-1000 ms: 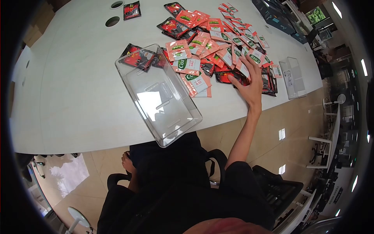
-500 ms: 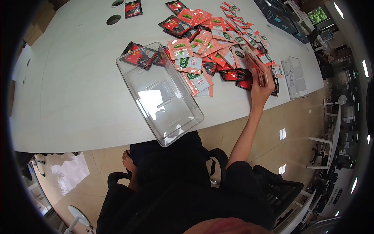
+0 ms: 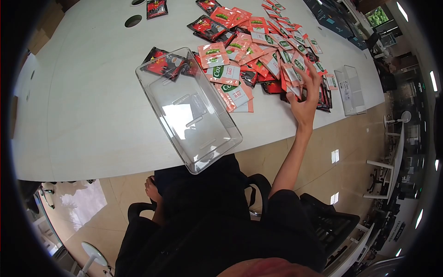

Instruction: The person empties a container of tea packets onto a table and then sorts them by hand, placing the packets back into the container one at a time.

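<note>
Your right hand is out over the far right part of the white table, fingers curled inward and closed around a small bunch of orange-and-white sachets, which stand tilted on edge between your thumb and fingertips rather than lying flat. How many packets are in that pinch cannot be told from here. The held bunch sits at the right end of the big loose spread of sachets that covers the table ahead of you, and just under and beside your hand a few dark red-and-black packets lie flat on the surface, touching the rest of the spread. Your left hand does not show in the view at all. The clear plastic bin lies well to the left of your gripping hand, set at a slant with its near corner hanging over the table edge toward your lap; a couple of red-and-black packets rest against its far left corner, and orange sachets lie against its far right side. A second clear container sits just to the right of your hand, near the table's right edge. One lone dark packet lies apart at the far side, near two round holes in the tabletop.
</note>
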Available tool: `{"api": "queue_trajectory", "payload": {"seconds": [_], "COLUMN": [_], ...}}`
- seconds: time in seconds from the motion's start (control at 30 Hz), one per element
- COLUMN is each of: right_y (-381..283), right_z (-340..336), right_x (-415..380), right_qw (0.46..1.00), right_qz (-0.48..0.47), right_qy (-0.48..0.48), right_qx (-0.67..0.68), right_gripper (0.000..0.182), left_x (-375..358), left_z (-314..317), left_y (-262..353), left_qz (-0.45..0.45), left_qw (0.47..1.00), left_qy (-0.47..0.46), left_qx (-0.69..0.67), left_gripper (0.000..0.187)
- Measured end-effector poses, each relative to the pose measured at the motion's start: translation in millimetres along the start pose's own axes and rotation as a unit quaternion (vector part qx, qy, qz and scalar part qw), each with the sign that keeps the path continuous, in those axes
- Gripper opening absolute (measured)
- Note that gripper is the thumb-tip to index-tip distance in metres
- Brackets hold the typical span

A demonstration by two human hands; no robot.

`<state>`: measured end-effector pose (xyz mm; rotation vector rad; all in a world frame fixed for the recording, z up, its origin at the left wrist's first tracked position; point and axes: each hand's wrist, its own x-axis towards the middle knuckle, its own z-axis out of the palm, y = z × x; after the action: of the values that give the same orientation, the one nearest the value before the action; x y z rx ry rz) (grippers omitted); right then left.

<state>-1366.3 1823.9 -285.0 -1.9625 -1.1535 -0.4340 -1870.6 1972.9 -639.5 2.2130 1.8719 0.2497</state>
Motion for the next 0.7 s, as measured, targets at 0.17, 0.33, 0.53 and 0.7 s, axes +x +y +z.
{"api": "queue_trajectory", "payload": {"seconds": [0.17,0.33,0.53,0.7], "right_y": [12,8,5,2], "right_z": [-4,0,-1,1], "right_x": [-3,-2,-3,2], "right_qw": [0.996,0.994,0.994,0.995], "right_qz": [-0.004,0.063,0.091,0.012], "right_qy": [0.084,0.056,0.062,0.087], "right_qx": [-0.016,-0.074,0.014,-0.051], "right_gripper": [0.051,0.033,0.031,0.048], "left_x": [0,0,-1,0], "left_z": [6,-8,-13,-9], "left_y": [-8,6,11,6], "left_qz": [0.008,0.005,-0.006,0.001], "left_qw": [1.0,1.0,1.0,1.0], "left_qy": [-0.003,-0.017,-0.016,-0.021], "left_qx": [-0.011,-0.005,0.007,-0.005], "left_gripper": [0.022,0.025,0.022,0.019]}}
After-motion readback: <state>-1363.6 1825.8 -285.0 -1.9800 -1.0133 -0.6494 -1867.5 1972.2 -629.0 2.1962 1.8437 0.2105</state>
